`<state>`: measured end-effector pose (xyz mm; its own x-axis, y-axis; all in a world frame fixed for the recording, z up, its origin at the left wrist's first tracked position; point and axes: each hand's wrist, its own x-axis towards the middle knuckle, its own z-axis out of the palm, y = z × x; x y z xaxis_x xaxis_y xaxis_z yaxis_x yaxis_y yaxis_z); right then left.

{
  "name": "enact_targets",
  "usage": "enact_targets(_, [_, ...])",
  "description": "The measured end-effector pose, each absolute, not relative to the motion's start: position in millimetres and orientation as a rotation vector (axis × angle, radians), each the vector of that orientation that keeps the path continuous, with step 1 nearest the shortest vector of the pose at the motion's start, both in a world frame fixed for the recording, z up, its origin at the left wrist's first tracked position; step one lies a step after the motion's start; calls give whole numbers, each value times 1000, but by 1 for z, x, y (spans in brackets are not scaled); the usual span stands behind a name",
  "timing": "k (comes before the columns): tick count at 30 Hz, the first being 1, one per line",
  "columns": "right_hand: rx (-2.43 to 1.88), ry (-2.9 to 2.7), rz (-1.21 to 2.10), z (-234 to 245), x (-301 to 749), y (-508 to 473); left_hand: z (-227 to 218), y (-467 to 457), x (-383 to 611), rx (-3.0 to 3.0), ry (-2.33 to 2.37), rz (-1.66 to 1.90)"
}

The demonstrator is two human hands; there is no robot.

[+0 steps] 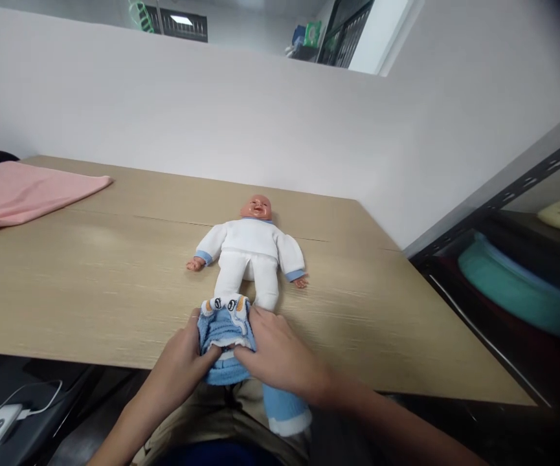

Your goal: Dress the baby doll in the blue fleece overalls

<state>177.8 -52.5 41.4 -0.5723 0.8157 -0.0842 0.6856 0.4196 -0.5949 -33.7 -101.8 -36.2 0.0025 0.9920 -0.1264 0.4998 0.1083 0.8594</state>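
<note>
Blue fluffy trousers [224,333], bunched, pinched by my left hand [182,361] and right hand [280,356] at the feet of the white-clad doll [251,254]; pink cloth [17,194] lies well apart.

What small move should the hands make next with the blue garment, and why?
Probably ease the blue garment a little way up the doll: the left hand and right hand hold it bunched at the feet, and the white legs above lie uncovered.

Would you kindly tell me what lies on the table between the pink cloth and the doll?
Nothing: the head view shows bare table between the pink cloth and the doll. The left hand and right hand grip a blue garment at its feet.
</note>
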Motion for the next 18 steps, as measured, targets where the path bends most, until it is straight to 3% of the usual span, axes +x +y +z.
enact_targets(18, [-1512,-2616,841,43,173,-59,-54,-104,-39,1699,1464,879])
